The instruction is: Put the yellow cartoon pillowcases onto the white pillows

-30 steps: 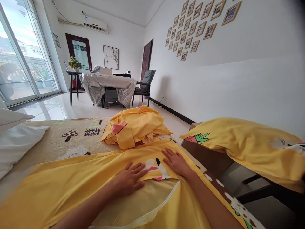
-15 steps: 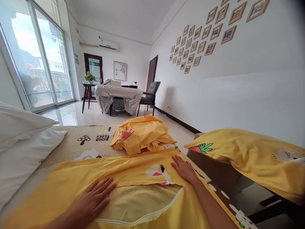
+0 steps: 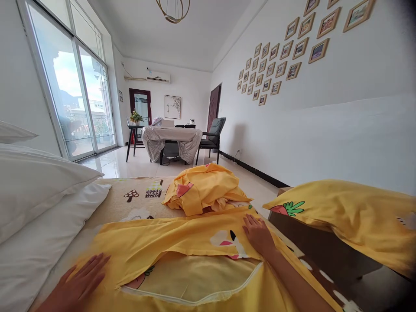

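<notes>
A yellow fabric cover (image 3: pixel 156 236) with a rabbit print lies spread in front of me. Its white-edged zip opening (image 3: pixel 195 277) gapes toward me and shows a paler inside with part of a carrot print. My left hand (image 3: pixel 81 277) rests flat on the cover left of the opening, fingers spread, holding nothing. On the upper right part of the cover, beside the rabbit print, my right hand (image 3: pixel 258 232) lies flat and open. A crumpled yellow cloth bundle (image 3: pixel 204 188) sits just beyond the cover.
White pillows (image 3: pixel 42 190) are stacked at the left on a beige patterned blanket (image 3: pixel 120 197). At the right, a yellow pillow (image 3: pixel 351 212) lies over a dark brown surface. A covered table (image 3: pixel 172 134) and a black chair (image 3: pixel 212 136) stand farther back.
My left hand has slid left, away from the opening, uncovering its left end and the carrot print. My right hand stays on the cover's upper right. The view has tilted up and turned slightly left.
</notes>
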Tool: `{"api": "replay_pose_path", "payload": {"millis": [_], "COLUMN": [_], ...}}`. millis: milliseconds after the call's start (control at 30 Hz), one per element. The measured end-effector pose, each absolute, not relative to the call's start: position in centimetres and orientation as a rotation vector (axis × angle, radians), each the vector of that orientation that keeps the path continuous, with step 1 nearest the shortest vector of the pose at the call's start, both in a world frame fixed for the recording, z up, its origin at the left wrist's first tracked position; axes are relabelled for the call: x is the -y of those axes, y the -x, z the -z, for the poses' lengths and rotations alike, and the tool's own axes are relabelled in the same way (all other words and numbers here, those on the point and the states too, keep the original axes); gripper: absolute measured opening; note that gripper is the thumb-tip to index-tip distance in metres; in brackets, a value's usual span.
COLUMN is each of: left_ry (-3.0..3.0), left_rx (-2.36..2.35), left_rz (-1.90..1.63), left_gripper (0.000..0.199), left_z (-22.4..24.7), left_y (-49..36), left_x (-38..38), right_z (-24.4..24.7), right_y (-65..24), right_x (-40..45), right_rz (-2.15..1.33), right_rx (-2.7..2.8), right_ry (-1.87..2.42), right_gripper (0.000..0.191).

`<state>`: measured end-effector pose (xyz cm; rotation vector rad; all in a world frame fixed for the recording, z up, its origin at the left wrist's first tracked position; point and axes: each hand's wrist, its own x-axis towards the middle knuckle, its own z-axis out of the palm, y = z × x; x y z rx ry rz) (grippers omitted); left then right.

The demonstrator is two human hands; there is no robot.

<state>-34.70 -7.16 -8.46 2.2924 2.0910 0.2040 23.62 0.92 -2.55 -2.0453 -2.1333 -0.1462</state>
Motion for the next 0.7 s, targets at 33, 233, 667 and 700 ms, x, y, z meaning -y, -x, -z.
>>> {"api": "replay_pose_path", "payload": {"millis": [33,233,667,700], "left_ry": [-2.312,-2.553,-2.151,-2.128], "left_rx": [-2.005,-1.550,-2.175,-2.217], "left_rz": [-0.152,-0.133,-0.032,-0.016], "left_gripper": [0.048,0.052,0.060,0.060], "left_z": [7.4,3.2,6.4,6.4], "left_y": [32.9,18.5,31.0,31.6], "left_x": [6.7,2.0,-0.5,-0.4], "right_z": [2.1,1.1,4.1,4.2], "right_y": [-21.4,-5.2,-23.5,-24.6], "right_x": [-0.7,-0.4,-5.8,-5.8], "right_rz": [0.141,-0.597,-0.216,-0.185], "right_rx": [2.194,2.620,2.305,2.238], "right_ry": [1.965,1.103,2.056,2.138], "right_gripper": [0.050,0.055,0.068,0.068]}}
